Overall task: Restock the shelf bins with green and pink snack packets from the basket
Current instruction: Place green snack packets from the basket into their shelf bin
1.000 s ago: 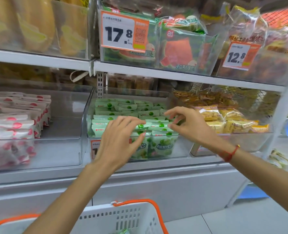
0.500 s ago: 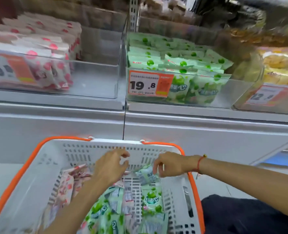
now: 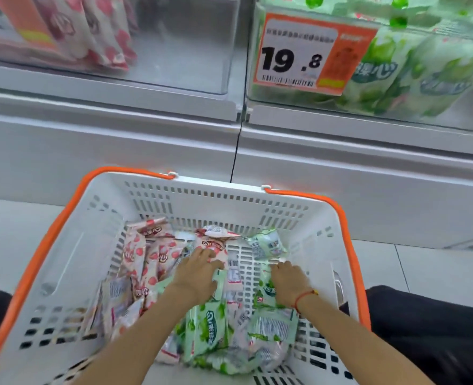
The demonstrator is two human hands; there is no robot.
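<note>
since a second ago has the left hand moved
Yes. The left hand has come down from the clear shelf bin of green packets into the white plastic basket with orange rim, onto the packets there.

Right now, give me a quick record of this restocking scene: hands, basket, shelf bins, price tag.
left hand: down in the basket, fingers on a pink packet
right hand: down in the basket, on a green packet; grip unclear
basket: white with orange handles, holds pink and green packets mixed
left bin: pink packets, part bare
right bin: green packets
price tag: reads 19.8, on the right bin
</note>
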